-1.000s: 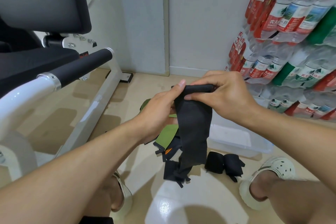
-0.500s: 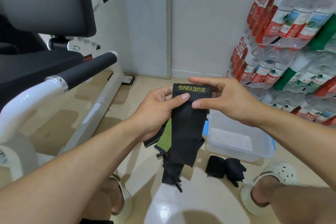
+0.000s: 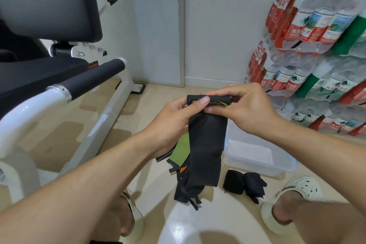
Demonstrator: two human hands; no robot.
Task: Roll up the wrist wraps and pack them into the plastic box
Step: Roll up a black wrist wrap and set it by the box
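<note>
Black wrist wrap (image 3: 206, 140) hanging mid-air, tail free for rolling | left hand (image 3: 174, 117) and right hand (image 3: 243, 107) pinching its folded top edge, starting the roll | plastic box (image 3: 257, 161) waiting on the floor (image 3: 122, 144) below.

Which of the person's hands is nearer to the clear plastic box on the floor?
The right. The right hand pinches the wrist wrap above the plastic box; the left hand grips the wrap's other edge, farther from the box.
</note>
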